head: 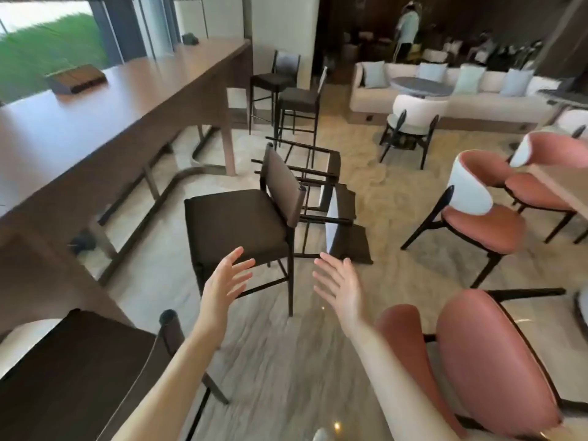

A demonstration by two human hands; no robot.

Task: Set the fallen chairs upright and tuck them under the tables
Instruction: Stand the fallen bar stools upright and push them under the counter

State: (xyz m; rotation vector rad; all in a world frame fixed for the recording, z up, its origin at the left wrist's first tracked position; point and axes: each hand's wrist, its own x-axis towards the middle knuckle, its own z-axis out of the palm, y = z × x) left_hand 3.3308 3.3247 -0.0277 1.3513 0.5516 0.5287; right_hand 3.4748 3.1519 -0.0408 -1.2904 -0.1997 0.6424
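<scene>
Since the dark chair (238, 224) just ahead of my hands stands upright but clear of the worktop (105, 116) to my left, I'd grip its seat edge and slide it under squarely. My left hand (227, 278) and right hand (339, 281) hover spread, empty, not touching it; fallen chairs (334, 198) lie beyond.

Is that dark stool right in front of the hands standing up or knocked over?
Upright. The dark stool stands on its legs with its seat level and backrest up; behind it, a fallen stool lies on its side.
</scene>
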